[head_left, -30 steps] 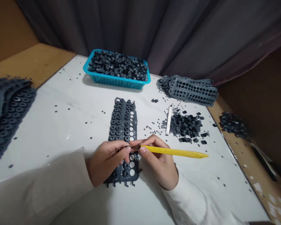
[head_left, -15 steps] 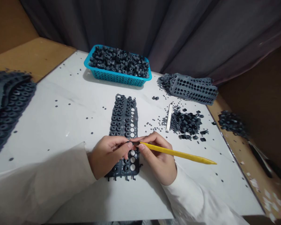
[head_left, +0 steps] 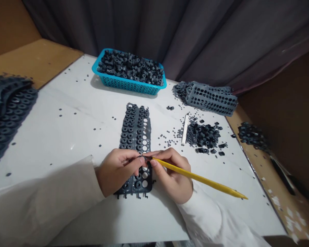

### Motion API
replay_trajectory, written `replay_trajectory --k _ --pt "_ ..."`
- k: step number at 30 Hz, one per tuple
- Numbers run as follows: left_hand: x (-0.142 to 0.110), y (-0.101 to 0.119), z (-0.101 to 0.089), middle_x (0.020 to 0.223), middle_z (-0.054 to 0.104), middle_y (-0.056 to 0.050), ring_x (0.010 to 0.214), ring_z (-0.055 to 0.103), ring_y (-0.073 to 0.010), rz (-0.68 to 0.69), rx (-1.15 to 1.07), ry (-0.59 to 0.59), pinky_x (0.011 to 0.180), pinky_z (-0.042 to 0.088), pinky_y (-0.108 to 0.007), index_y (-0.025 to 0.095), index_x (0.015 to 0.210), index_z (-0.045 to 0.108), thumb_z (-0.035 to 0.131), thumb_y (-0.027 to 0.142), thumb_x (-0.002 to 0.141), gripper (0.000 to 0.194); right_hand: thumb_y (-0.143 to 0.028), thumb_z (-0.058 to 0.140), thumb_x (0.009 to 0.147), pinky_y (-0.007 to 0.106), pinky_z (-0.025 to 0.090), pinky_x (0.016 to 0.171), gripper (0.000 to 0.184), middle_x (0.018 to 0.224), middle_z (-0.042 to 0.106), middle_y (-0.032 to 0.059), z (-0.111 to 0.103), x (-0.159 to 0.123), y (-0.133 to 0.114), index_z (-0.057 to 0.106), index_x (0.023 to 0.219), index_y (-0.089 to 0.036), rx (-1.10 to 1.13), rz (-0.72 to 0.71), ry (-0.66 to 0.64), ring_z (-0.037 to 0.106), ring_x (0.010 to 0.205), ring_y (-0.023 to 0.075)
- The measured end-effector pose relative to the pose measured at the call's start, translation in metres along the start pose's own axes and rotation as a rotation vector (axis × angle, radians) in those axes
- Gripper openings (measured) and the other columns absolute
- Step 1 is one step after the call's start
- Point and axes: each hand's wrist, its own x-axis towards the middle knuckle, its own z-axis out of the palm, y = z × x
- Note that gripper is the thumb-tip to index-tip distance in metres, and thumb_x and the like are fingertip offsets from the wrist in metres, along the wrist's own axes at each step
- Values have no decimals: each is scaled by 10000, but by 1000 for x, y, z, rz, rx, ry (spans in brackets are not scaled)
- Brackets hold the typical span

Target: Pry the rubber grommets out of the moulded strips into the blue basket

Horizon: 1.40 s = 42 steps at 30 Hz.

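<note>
Both hands meet over a dark rubber sheet (head_left: 136,127) with rows of ring-shaped parts, standing lengthwise on the white table. One column along its right side shows round holes. My left hand (head_left: 121,168) is closed, thumb and forefinger pinching a small dark rubber part (head_left: 147,157) largely covered by the fingers. My right hand (head_left: 176,175) grips a slim yellow stick-like tool (head_left: 203,177), its pointed rear end sticking out to the right. The tool's front end meets the dark part at my left fingertips.
Behind the sheet, a blue basket (head_left: 131,87) is heaped with small dark rubber parts. Right of it lie stacked perforated sheets (head_left: 211,97), a loose pile of dark parts (head_left: 206,135) and a white stick (head_left: 185,128). More ringed sheets (head_left: 10,113) are at the left. Tiny discs dot the table.
The yellow tool's rear end has swung downward and a little right as my right hand turned it. My left hand keeps its pinch, nearly still.
</note>
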Motion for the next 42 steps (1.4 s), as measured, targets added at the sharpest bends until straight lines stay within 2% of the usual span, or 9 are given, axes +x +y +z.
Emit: replay_trajectory --k 7,13,17,19,22,27,32,42 --pt "1 -3 -2 515 538 27 511 477 -103 35 22 -28 488 358 -209 170 626 623 484 358 800 291 -82 599 781 252 549 648 131 908 725 60 -2 -1 0 549 798 -202 -114 -87 -42 693 779 158" --pt "1 -2 -1 514 547 20 506 482 -109 33 33 -27 482 373 -211 170 665 661 481 359 799 293 -112 586 798 281 548 677 105 892 717 58 -1 0 2 557 789 -213 -145 -58 -63 685 804 171" --pt "-2 0 -2 538 567 9 534 517 -118 89 30 -70 507 400 -215 168 676 678 485 313 790 268 -155 588 807 288 551 686 61 888 721 73 -2 5 7 572 783 -209 -171 -24 -25 688 804 180" --pt "-3 1 -2 543 573 8 539 524 -117 97 29 -77 511 404 -214 167 683 684 489 308 790 263 -174 605 806 286 553 692 48 897 725 73 -2 7 8 574 787 -206 -115 20 22 691 804 180" --pt "-2 1 -2 532 569 12 529 518 -115 72 31 -60 506 398 -212 169 690 687 491 331 792 273 -205 630 805 306 558 730 67 907 730 67 -2 7 7 564 795 -204 97 108 57 696 814 178" --pt "-1 -1 -2 533 567 17 526 513 -112 28 7 -50 508 395 -211 169 679 679 495 336 788 271 -255 648 795 333 565 747 131 894 738 73 -2 9 2 545 746 -190 346 214 -69 699 831 182" --pt "0 -1 -2 526 555 12 521 506 -116 6 -10 -46 511 394 -222 161 667 669 494 354 785 286 -273 647 797 317 572 694 147 880 736 83 -3 9 1 538 744 -190 328 222 -87 699 803 180" --pt "0 2 -3 519 547 12 525 501 -119 -21 22 -66 504 372 -223 162 633 655 486 365 770 298 -245 634 806 314 570 699 100 868 726 83 -5 7 3 559 768 -190 193 162 -102 692 768 175"
